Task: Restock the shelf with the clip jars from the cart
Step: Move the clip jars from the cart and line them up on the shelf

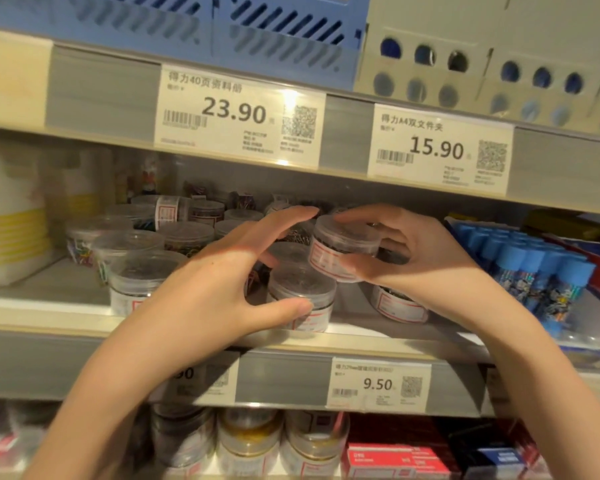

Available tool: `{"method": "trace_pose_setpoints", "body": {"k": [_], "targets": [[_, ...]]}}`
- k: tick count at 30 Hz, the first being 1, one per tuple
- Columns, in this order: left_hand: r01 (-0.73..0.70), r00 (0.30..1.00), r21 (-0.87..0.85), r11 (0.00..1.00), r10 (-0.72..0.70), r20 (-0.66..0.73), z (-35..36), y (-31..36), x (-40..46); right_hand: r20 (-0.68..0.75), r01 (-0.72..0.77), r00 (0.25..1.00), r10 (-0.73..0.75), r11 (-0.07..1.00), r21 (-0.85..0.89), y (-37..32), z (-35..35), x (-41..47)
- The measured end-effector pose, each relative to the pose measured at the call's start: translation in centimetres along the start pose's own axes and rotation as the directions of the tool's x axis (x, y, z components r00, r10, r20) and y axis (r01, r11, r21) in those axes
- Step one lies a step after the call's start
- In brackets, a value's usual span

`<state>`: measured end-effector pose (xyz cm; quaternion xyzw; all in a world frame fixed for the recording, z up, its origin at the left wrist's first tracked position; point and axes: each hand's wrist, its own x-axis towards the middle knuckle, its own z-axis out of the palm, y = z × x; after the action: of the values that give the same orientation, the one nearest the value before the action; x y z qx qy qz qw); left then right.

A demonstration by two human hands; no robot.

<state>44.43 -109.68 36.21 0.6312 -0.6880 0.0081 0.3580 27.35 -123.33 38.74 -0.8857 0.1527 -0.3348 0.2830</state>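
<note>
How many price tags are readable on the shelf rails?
3: 23.90 tag on the upper rail, 15.90 tag to its right, 9.50 tag on the lower rail. A fourth sits partly hidden behind the left forearm.

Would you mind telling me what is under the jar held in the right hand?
The right hand holds a jar tilted above a front jar on the shelf. Another jar sits beneath the wrist, mostly covered.

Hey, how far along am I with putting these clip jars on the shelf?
Well underway. Many clip jars already stand in rows on the middle shelf. In hand now: your right hand holds one jar, tilted, above the front row, while your left hand steadies a front jar. That jar still needs setting down. The cart is out of view, so I can't tell how many remain.
</note>
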Motion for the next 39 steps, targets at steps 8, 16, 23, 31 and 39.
{"method": "trace_pose_setpoints", "body": {"k": [8,16,23,31,39], "targets": [[0.009,1.0,-0.075,0.997,-0.007,0.023,0.0,-0.3,0.3,0.057,0.016,0.998,-0.018,0.999,0.028,-0.5,0.8,0.6],[-0.007,0.996,-0.074,0.997,0.013,0.084,-0.7,0.0,1.5,0.076,0.004,0.997,-0.016,0.987,0.16,-0.7,1.3,0.9],[-0.032,0.982,-0.102,0.994,0.05,0.181,-1.1,0.2,2.5,0.107,-0.023,0.994,0.015,0.997,0.073,-0.2,-0.1,0.5],[-0.021,0.983,-0.123,0.992,0.043,0.178,-1.1,0.4,2.6,0.036,-0.14,0.988,0.149,0.973,-0.183,1.4,-2.8,-1.9],[0.011,0.993,-0.172,0.985,0.01,0.116,-0.2,0.3,1.9,0.068,-0.168,0.975,0.211,0.903,-0.395,2.3,-4.0,-3.1]]}}
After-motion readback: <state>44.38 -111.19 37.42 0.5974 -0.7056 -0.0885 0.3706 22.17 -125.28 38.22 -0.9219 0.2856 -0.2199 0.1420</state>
